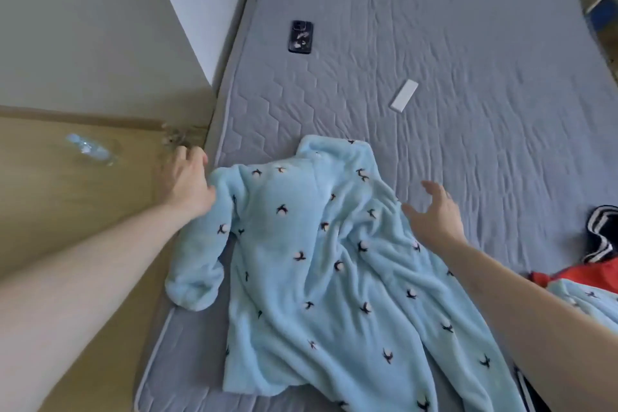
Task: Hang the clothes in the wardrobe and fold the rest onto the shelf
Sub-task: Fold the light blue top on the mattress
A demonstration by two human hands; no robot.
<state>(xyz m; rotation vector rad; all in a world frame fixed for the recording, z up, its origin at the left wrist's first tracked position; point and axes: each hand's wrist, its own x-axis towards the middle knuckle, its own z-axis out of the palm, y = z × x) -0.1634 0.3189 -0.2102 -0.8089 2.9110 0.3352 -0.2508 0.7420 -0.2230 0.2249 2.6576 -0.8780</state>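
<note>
A light blue fleece garment point(311, 244) with small dark bird prints lies spread on the grey quilted mattress point(468, 60), collar toward the far side. My left hand point(189, 179) grips its left shoulder at the mattress edge. My right hand point(436, 211) hovers open, fingers spread, over the garment's right shoulder. A red garment point(582, 273), a black-and-white striped one point(600, 232) and another light blue piece point(588, 299) lie bunched at the right edge.
A dark phone point(300, 37) and a white flat rectangular object point(404, 95) lie on the mattress beyond the garment. A clear plastic bottle point(90, 148) lies on the wooden floor point(83, 211) to the left, beside the wall point(100, 27).
</note>
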